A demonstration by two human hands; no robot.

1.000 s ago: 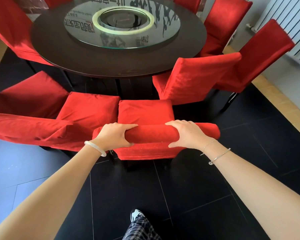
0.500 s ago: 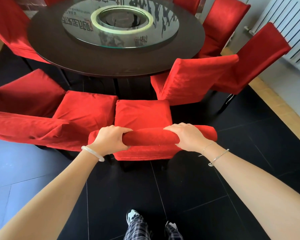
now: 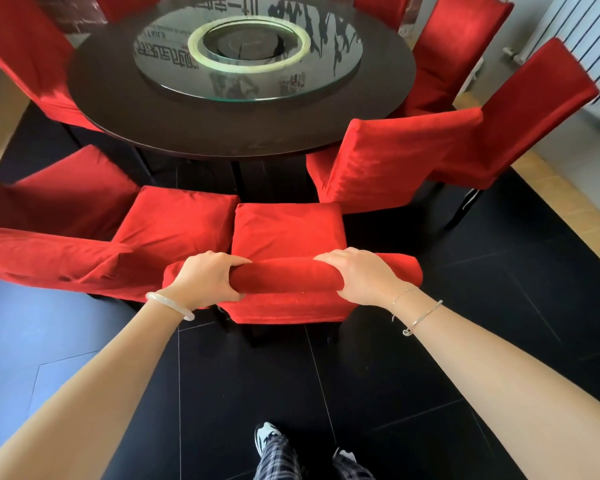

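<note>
Both my hands grip the chair (image 3: pixel 288 233) by the padded top of its back, left hand (image 3: pixel 208 280) and right hand (image 3: pixel 361 277) curled over it a little apart. The chair stands at the near side of the table (image 3: pixel 146 112), its seat front close to the rim but not under it, so I judge the tuck-in about half done, with the final slide under the table left. The slot is narrow: a left chair (image 3: pixel 177 220) sits just beside the seat and a right chair (image 3: pixel 395 157) angles in near its far corner, while the floor (image 3: pixel 430 341) away from the table lies open.
</note>
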